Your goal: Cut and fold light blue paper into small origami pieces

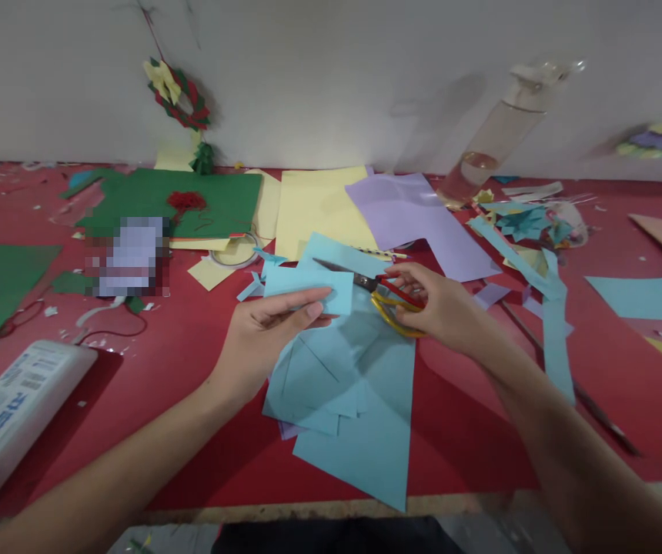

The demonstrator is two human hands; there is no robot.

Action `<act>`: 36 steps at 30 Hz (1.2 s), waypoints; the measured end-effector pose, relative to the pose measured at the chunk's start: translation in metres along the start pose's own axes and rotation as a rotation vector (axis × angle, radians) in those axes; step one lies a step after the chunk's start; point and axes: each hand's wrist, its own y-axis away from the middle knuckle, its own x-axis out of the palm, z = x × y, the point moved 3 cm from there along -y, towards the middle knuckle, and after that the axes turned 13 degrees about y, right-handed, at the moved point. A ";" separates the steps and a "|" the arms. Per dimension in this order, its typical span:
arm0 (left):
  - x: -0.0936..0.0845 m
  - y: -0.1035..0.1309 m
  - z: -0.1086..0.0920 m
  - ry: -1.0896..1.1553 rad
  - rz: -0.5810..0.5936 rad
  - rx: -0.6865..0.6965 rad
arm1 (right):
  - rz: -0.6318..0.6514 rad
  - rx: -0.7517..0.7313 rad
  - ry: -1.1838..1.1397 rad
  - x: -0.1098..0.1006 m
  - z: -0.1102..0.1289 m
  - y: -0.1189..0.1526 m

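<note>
A small light blue paper piece (308,283) is pinched between the thumb and fingers of my left hand (276,327). My right hand (438,304) has its fingers at the red and yellow handles of the scissors (366,282), whose dark blades point left, beside the upper right part of the held piece. Under both hands lie overlapping light blue sheets (386,415), the largest reaching toward the table's front edge.
Yellow sheets (319,204), a purple sheet (417,223) and a green sheet (227,200) lie at the back. A clear bottle (493,146) stands back right. At left are a phone (135,250) and a white box-like device (25,408). A brown stick (605,419) lies right.
</note>
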 end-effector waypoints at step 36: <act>0.013 0.026 -0.032 -0.433 0.010 0.414 | 0.131 -0.049 -0.612 0.007 0.088 0.060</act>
